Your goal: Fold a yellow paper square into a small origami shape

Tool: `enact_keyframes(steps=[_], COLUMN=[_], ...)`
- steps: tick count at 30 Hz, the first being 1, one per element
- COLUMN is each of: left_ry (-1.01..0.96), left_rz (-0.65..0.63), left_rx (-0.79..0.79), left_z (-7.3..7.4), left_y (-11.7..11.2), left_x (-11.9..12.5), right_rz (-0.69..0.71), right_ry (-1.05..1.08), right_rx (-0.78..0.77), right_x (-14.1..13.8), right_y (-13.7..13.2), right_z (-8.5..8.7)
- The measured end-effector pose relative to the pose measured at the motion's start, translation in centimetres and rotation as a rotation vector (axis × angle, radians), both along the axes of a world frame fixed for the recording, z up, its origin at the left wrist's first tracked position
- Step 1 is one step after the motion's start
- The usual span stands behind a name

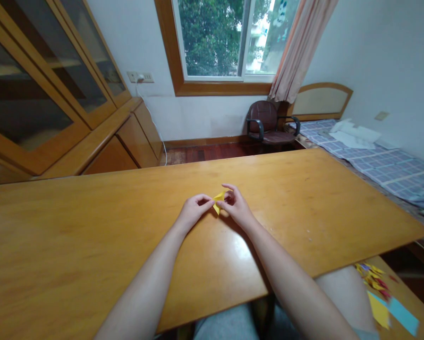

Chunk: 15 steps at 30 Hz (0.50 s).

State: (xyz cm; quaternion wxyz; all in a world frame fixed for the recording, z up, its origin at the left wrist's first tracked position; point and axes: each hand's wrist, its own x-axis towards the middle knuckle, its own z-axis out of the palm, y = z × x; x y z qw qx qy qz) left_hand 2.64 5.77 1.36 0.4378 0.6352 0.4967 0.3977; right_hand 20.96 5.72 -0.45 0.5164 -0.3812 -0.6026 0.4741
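A small piece of folded yellow paper (218,198) is held between my two hands, just above the middle of the wooden table (109,245). My left hand (197,209) pinches its left edge between thumb and fingertips. From the other side, my right hand (236,205) grips it with the thumb in front, while the index finger is raised and curved. Fingers cover part of the paper, so its full folded shape is hidden.
Low at the right, a wooden surface (420,302) bears several small folded paper pieces (375,278), a yellow sheet (379,311) and a light blue sheet (403,315). Beyond the table stand a brown armchair (265,120), a bed (378,160) and a glass-door cabinet (80,120).
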Motion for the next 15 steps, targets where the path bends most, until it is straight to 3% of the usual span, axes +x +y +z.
enact_keyframes(steps=[15], left_ry=[0.01], left_rz=[0.017], left_rx=[0.025], left_z=[-0.66], left_y=[0.08], left_x=[0.18], right_rz=[-0.008], right_ry=[-0.022], right_rx=[0.003], right_x=[0.05], right_y=[-0.12], right_z=[0.47])
